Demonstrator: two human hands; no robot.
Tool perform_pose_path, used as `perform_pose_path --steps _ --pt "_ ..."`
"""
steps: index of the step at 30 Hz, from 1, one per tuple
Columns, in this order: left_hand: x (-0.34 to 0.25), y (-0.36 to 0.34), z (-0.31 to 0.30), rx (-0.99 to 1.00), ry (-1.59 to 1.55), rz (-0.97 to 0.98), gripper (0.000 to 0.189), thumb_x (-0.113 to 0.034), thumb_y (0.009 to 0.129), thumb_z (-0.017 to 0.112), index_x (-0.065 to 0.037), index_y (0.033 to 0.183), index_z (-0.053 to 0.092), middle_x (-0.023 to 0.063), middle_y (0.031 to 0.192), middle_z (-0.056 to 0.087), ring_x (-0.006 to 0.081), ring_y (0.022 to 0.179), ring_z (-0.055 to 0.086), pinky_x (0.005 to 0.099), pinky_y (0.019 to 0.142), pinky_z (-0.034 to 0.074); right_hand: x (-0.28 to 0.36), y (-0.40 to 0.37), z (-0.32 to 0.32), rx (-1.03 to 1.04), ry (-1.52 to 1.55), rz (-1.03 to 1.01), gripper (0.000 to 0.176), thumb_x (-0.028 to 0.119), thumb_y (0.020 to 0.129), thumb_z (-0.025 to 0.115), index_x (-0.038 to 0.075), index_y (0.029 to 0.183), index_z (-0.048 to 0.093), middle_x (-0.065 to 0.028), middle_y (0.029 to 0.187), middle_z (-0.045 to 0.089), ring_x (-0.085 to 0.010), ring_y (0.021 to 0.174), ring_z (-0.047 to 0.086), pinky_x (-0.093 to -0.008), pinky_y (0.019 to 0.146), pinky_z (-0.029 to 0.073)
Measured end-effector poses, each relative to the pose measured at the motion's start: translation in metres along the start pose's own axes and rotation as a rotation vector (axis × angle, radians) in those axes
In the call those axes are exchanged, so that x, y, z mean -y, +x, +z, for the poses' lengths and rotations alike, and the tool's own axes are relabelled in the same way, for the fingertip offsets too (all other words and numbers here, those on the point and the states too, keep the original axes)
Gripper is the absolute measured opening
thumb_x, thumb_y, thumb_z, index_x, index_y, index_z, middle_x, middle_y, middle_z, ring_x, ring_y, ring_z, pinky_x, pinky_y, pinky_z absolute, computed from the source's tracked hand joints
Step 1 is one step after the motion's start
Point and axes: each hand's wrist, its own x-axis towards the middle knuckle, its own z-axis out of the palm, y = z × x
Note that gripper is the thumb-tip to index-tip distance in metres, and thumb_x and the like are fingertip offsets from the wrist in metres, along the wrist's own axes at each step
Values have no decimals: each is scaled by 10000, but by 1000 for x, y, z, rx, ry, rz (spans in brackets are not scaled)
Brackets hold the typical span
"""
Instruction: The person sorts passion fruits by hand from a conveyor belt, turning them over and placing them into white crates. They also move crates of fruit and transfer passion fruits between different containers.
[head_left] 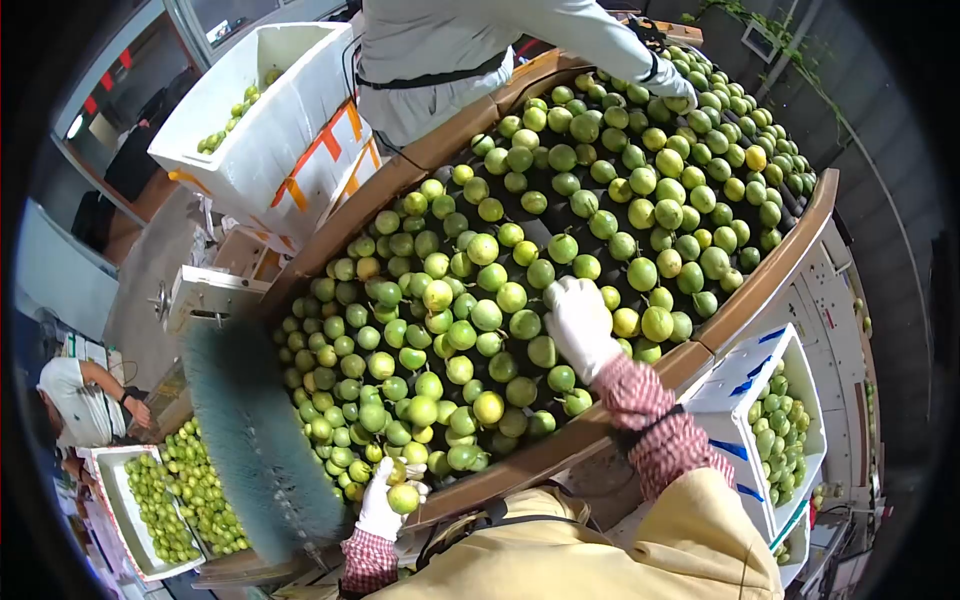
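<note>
Many round green to yellow-green fruits, which look like passion fruit (484,316), lie spread over the dark roller bed of a wood-edged sorting table (740,300). My left hand (378,512), in a white glove, is at the near edge of the bed, its fingers around a yellowish-green passion fruit (403,498). Further right, my right hand (580,325), also gloved, reaches over the bed with its fingers curled downward among the fruits. Whatever those fingers hold, if anything, is hidden.
Across the bed, a co-worker's gloved hand (680,92) touches fruits. White foam boxes with fruit stand at the upper left (290,110), right (725,405) and lower left (125,500). A dark green brush-like curtain (250,430) hangs at the left end. Another person (85,400) is at far left.
</note>
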Motion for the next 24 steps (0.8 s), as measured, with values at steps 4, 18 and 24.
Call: perform_pose_path --steps 4,18,24 --pt "-12 7 8 135 11 -98 541 -471 981 520 -8 1260 504 249 1163 631 316 771 668 416 628 578 -19 25 74 155 -475 38 213 53 797 531 -23 961 642 -143 930 618 -286 920 561 -410 784 448" --pt "-52 46 104 578 -138 37 696 -648 782 696 -100 1190 564 218 1412 452 460 1097 588 431 683 593 -6 134 47 -231 -58 13 259 108 829 573 -21 1054 572 -225 1118 580 -346 944 599 -445 786 514" --pt "-61 36 77 329 -142 -30 747 -762 765 601 -159 1198 522 258 1386 472 495 1056 585 431 636 601 -62 196 125 -172 -74 399 154 146 873 556 88 985 644 -175 1029 582 -356 931 582 -438 760 512"
